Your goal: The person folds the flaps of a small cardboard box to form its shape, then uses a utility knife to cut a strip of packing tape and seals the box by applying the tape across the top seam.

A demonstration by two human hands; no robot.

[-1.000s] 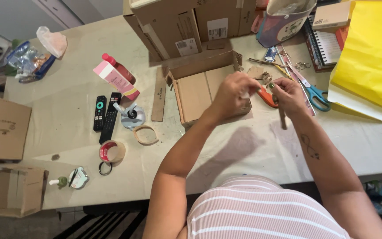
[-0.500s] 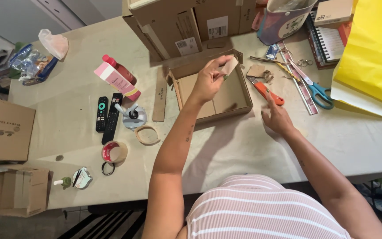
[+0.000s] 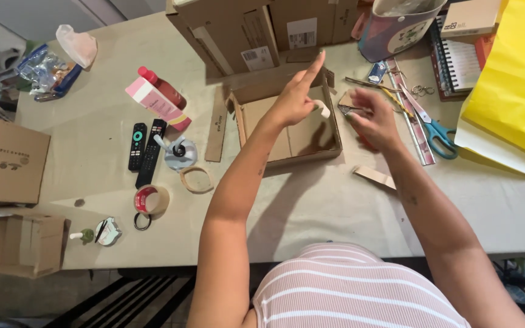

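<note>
Hovering over the open box, the left hand has its forefinger stretched out straight and a small white strip pinched in its grip between thumb and the curled fingers. Just right of it, the right hand rests at the box's right wall, fingers bent over a small cardboard scrap; whether that grip is clenched on it I cannot tell. Beyond the right hand lie blue-handled scissors and a ruler, and nearer the body a loose cardboard piece on the worktop. Left of the left hand lie a cardboard slat, two remotes, a tape roll and a pink carton.
</note>
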